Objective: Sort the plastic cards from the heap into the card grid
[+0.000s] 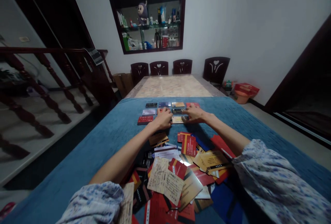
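Note:
Both of my hands reach over rows of cards laid on a blue cloth [111,131]. My left hand [163,118] lies palm down, partly hiding cards beneath it, with fingertips by the left edge of a cream card [177,120]. At that card's right edge is the thumb of my right hand [194,113]. Its forefinger touches a black card [177,111] just behind. On both hands the fingers look apart, with nothing visibly gripped. Around them lie a red card [145,120], a pale lilac card [149,112] and a gold card [178,104].
Between my forearms spreads a loose heap of cards, including a gold card [190,186] and a worn cream paper card [158,175]. Dark chairs [159,68] stand beyond the marble tabletop [176,85]. A wooden railing [51,69] runs along the left.

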`<state>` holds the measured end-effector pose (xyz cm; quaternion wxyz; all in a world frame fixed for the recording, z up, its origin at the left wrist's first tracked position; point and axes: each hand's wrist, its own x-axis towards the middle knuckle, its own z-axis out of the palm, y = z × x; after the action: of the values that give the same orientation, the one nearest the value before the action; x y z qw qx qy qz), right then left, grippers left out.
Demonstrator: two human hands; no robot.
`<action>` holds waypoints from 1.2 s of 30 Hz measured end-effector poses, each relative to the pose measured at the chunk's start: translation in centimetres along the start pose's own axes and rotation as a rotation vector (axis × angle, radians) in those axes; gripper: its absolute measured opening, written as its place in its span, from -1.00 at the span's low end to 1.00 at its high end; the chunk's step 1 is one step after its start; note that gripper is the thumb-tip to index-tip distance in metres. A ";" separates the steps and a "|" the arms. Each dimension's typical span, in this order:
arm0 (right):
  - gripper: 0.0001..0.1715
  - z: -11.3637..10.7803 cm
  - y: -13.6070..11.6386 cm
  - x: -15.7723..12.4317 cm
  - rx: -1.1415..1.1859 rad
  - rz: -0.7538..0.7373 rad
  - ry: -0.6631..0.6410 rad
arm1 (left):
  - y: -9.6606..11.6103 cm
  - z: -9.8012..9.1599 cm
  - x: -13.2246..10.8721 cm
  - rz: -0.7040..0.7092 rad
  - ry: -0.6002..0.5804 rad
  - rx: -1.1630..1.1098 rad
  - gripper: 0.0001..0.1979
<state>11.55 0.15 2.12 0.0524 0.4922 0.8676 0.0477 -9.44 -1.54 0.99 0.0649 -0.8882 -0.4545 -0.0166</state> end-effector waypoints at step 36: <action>-0.74 2.1 -10.6 -1.2 0.203 -0.306 0.240 | -0.6 -0.2 -14.3 -0.133 0.014 -0.183 -0.87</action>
<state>3.44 -6.26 -1.36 -0.0946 0.3483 0.9326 0.0098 -18.31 -12.67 -0.05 -0.0142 -0.8581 -0.5086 -0.0685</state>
